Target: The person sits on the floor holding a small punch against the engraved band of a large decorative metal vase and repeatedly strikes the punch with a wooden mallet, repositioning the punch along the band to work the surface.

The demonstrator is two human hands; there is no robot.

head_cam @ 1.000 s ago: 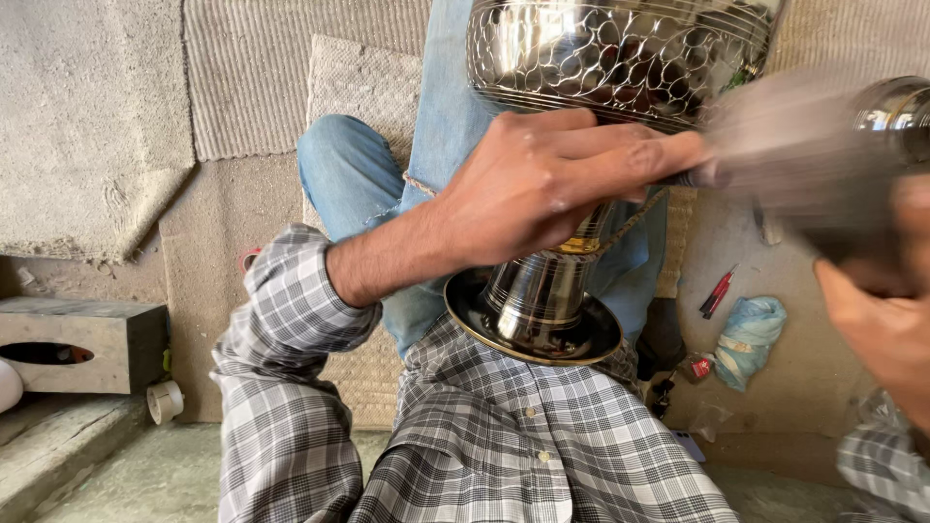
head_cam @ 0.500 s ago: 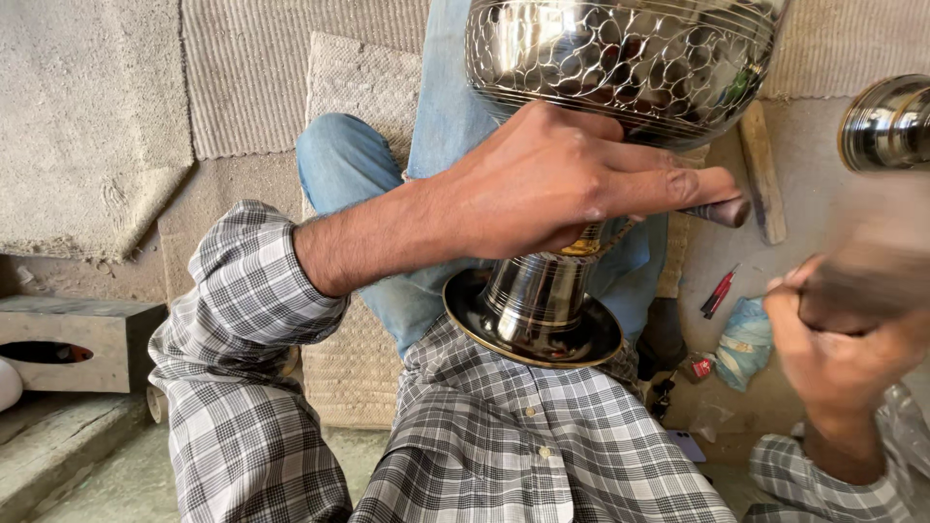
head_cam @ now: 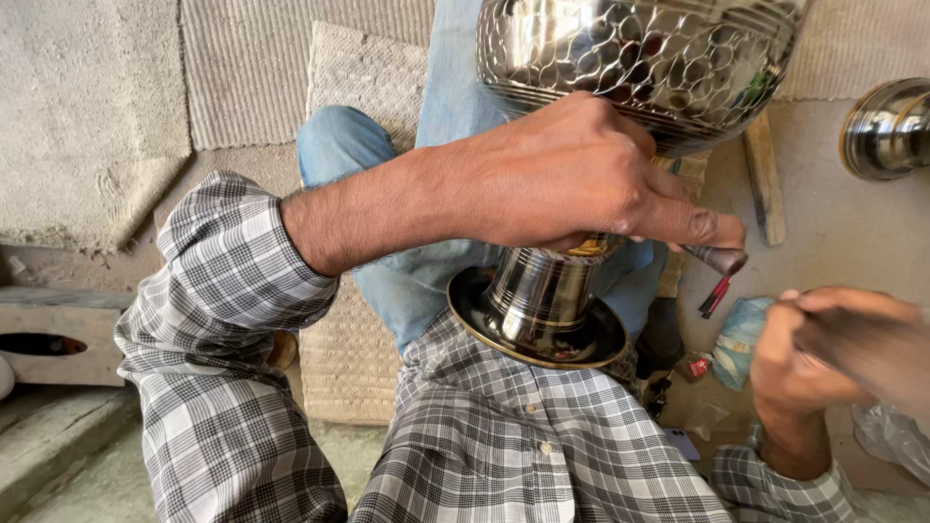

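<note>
The left hand (head_cam: 572, 174) pins a small punch (head_cam: 719, 259) under the hammered metal vase (head_cam: 639, 58); the blurred right hand (head_cam: 823, 358) grips something indistinct; a mistimed swing could hit fingers.

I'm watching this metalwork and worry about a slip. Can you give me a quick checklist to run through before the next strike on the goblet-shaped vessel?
1. Left hand steadies the metal vessel at its neck: ok.
2. Vessel's round base braced against the person's checked shirt: ok.
3. Punch tip under the left fingers, exact contact point on the vessel: cannot tell.
4. Right hand grip on its tool: cannot tell, blurred by motion.
5. Left fingers out of the strike path: not ok, they lie right by the tip.
</note>
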